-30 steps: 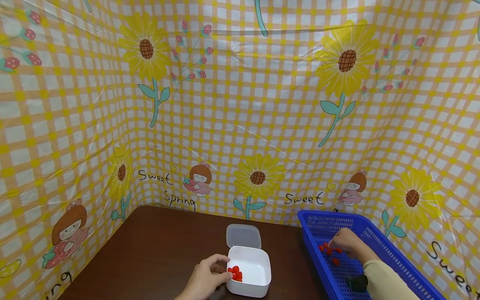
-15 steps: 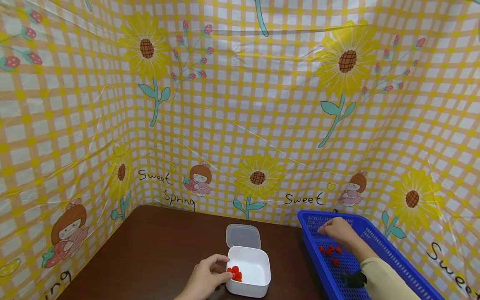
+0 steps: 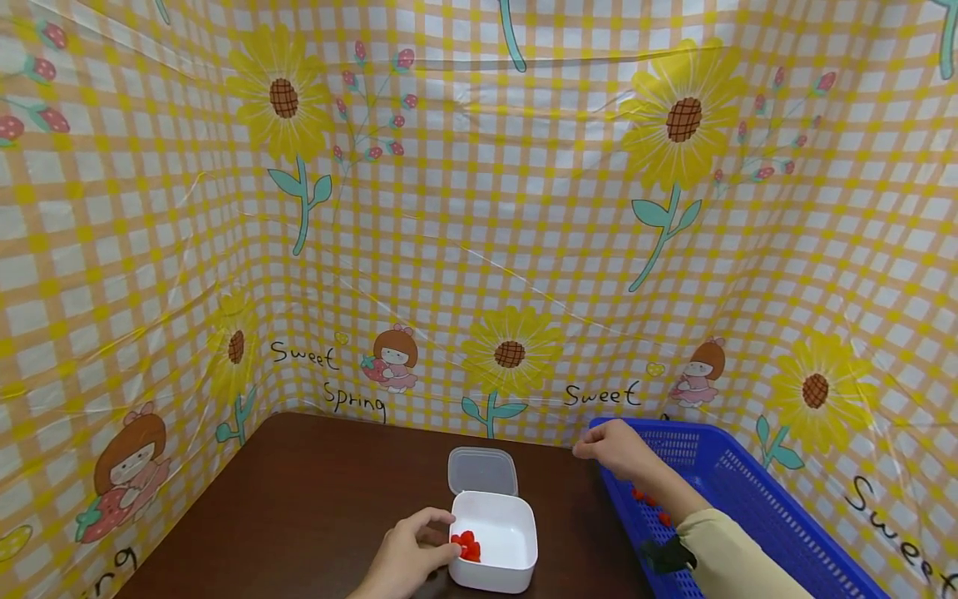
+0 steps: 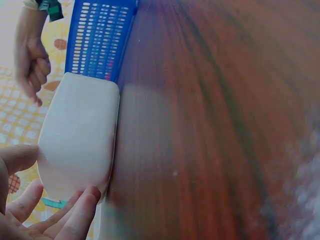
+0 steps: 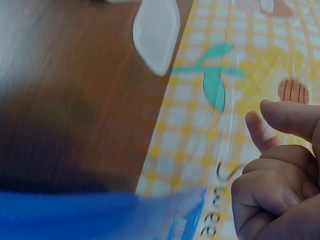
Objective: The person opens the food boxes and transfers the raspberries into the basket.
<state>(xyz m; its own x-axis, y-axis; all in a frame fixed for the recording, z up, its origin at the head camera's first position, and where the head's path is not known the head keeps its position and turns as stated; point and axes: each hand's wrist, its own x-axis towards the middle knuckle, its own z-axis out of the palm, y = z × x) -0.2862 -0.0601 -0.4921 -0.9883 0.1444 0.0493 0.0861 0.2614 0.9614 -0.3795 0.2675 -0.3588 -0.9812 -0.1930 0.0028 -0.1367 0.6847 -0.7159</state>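
My left hand (image 3: 412, 549) holds the left side of a small white plastic box (image 3: 516, 556), thumb and forefinger at two of its corners. In the left wrist view the box's pale wall (image 4: 80, 130) stands between its fingers. Small red pieces (image 3: 467, 547) lie inside the box beside the thumb. My right hand (image 3: 617, 449) is over the near-left rim of a blue mesh basket (image 3: 756, 487). In the right wrist view its forefinger and thumb tips come close together and the other fingers (image 5: 270, 195) are curled. Whether a small piece is hidden there cannot be seen.
A translucent lid (image 3: 482, 472) lies on the brown table (image 3: 344, 491) behind the box. Several red pieces (image 3: 664, 519) remain in the basket, partly hidden by my right arm. A dark wrist device (image 3: 669, 555) is at my right sleeve. Patterned cloth (image 3: 419, 274) encloses the table.
My right hand has risen from among the red pieces in the basket and moved left to its rim. My left hand and the box stay put; the head view has shifted slightly.
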